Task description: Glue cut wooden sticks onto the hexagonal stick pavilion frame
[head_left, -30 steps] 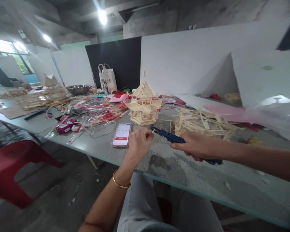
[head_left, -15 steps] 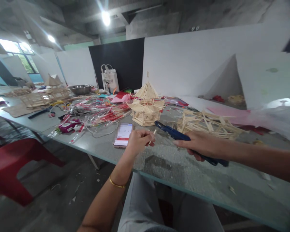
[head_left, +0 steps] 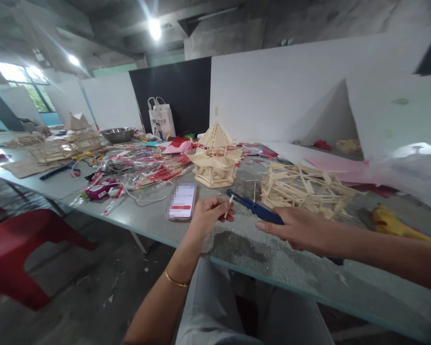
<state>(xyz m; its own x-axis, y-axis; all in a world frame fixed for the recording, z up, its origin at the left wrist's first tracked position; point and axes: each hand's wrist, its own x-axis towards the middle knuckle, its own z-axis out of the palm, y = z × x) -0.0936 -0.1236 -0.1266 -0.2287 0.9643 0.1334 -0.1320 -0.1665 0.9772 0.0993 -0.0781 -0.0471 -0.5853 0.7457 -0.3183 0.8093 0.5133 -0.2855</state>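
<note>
My left hand (head_left: 211, 213) is closed, pinching a short pale wooden stick (head_left: 229, 206) between thumb and fingers. From the right, my right hand (head_left: 294, 227) wraps around the handles of long blue hand shears (head_left: 262, 211). The tip of the shears reaches the upper end of the stick; whether it touches is hard to tell. Just beyond my hands stands a small pavilion (head_left: 215, 163) built of wooden sticks, with a tiered, pointed roof. Left of my left hand lies a phone (head_left: 182, 203) with a lit screen.
A heap of wooden sticks (head_left: 305, 189) lies behind my right hand, with a yellow object (head_left: 391, 223) farther right. Plastic-wrapped red sticks (head_left: 154, 172), a metal bowl (head_left: 118, 134) and a tote bag (head_left: 161, 120) are at left. A red stool (head_left: 39, 249) stands beside the table.
The shears in my right hand have moved left and slightly down, so their tip is now at the stick. My left hand still pinches the stick, slightly to the right.
</note>
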